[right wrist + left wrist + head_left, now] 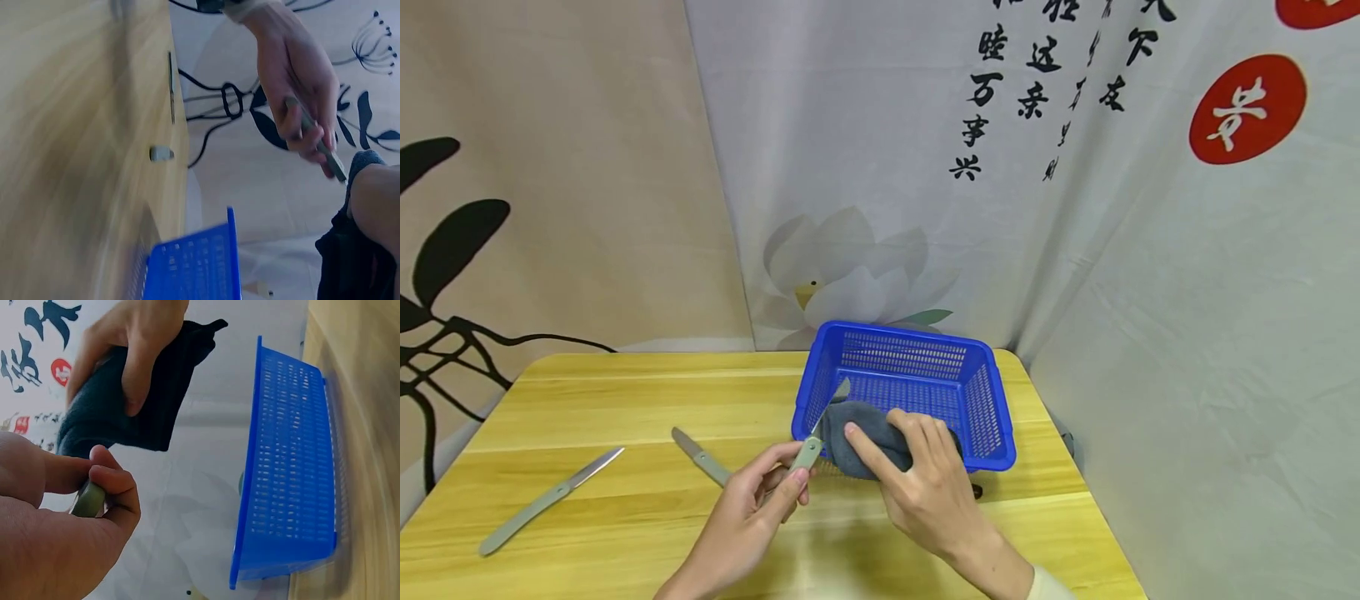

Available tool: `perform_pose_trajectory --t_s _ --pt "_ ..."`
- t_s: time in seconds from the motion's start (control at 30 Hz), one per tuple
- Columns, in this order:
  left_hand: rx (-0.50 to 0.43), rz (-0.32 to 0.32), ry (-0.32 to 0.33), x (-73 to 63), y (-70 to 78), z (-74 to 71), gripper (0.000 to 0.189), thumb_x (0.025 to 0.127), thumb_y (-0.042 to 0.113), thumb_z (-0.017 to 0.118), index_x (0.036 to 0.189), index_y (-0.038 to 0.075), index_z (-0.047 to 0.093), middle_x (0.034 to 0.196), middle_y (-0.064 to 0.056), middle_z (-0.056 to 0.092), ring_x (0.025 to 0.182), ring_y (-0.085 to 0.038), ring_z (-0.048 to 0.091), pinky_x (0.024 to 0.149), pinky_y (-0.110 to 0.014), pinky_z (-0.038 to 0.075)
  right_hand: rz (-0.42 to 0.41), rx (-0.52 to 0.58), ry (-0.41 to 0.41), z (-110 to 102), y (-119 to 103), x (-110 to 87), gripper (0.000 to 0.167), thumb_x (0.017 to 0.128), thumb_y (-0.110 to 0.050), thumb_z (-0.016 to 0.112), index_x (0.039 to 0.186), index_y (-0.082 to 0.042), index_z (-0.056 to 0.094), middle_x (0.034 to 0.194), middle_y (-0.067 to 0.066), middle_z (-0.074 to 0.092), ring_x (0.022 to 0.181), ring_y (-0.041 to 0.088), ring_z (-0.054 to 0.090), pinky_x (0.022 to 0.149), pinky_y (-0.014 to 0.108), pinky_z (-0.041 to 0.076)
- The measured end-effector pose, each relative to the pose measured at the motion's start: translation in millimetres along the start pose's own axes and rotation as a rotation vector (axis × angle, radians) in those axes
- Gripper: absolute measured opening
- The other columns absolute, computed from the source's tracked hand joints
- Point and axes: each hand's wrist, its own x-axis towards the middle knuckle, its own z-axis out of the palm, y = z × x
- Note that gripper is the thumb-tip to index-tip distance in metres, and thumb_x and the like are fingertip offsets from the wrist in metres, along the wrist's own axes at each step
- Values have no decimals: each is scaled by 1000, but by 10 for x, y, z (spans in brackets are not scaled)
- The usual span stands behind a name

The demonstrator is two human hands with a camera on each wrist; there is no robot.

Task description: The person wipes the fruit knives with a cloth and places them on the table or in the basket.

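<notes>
My left hand (pixel 748 504) grips the pale green handle of a knife (pixel 807 454), its blade pointing up and away. In the left wrist view the handle's rounded butt (pixel 90 500) shows between thumb and curled fingers. With my right hand (pixel 925 492) I hold a folded dark grey cloth (pixel 859 442) beside the blade. The cloth hides part of the blade; its tip shows above the cloth's edge. Both hands are raised above the table, in front of a blue basket (pixel 992 461). Seen from the right wrist, the cloth (pixel 340 250) is close to the knife (pixel 319 140).
Two more green-handled knives lie on the wooden table (pixel 640 392): one at the far left (pixel 546 500), another nearer my left hand (pixel 700 457), partly hidden by it. The slotted basket stands at the table's back right, against a printed curtain (pixel 865 125).
</notes>
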Motion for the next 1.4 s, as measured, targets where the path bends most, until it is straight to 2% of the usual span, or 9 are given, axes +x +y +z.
perform_pose_trajectory --t_s 0.17,0.37,0.53,0.67,0.77,1.0,1.13,1.27,1.4 --pt "-2 29 12 0 3 8 27 117 11 60 142 4 68 91 -5 70 68 -9 55 57 -28 51 -70 7 -57 21 -166 31 48 111 -13 51 153 -27 70 128 16 69 104 30 63 87 42 57" --pt "28 55 15 -11 -15 30 25 117 11 59 140 6 69 92 -5 70 68 -9 56 57 -28 52 -54 -21 -123 28 -192 45 60 100 -9 56 157 -29 67 129 15 68 101 29 61 86 40 56" --pt "69 93 -1 -14 -15 31 27 118 11 57 142 5 68 94 -3 70 72 -9 59 59 -27 52 -17 -66 -121 46 -108 39 56 108 -9 47 157 -29 66 129 17 68 100 29 60 84 40 54" --pt "68 89 -31 -17 -7 30 28 119 12 57 143 5 68 95 -5 69 73 -8 58 59 -26 52 12 -97 -116 60 0 28 54 112 -11 43 158 -29 65 129 19 68 100 30 59 83 41 53" --pt "63 54 -43 -21 1 34 27 118 14 58 142 6 69 95 -5 68 74 -9 58 59 -26 51 37 -101 -111 73 81 17 53 114 -13 42 158 -29 65 128 20 67 100 31 59 82 42 53" --pt "66 52 -49 -33 -23 49 25 118 14 59 139 8 70 95 -6 69 79 -9 62 61 -26 51 94 -101 -72 85 263 0 48 114 -17 46 156 -26 68 127 23 68 103 35 62 84 47 56" --pt "39 -35 -57 -20 -6 36 29 118 18 60 144 7 68 96 -6 71 77 -6 60 62 -26 51 129 -82 -40 64 311 -13 54 105 -11 53 156 -22 68 126 25 66 105 38 62 84 49 56" --pt "0 -136 -49 7 19 26 34 117 19 62 148 5 65 95 -6 71 70 -5 53 59 -23 46 106 -11 -29 41 253 -40 60 99 -7 58 156 -22 68 127 24 66 104 35 62 82 48 55" --pt "-11 -152 -30 29 27 27 36 117 17 62 151 3 63 94 -6 70 69 -5 52 60 -23 47 32 36 -58 31 103 -52 54 107 -10 51 157 -24 67 128 19 67 105 31 62 85 45 56"
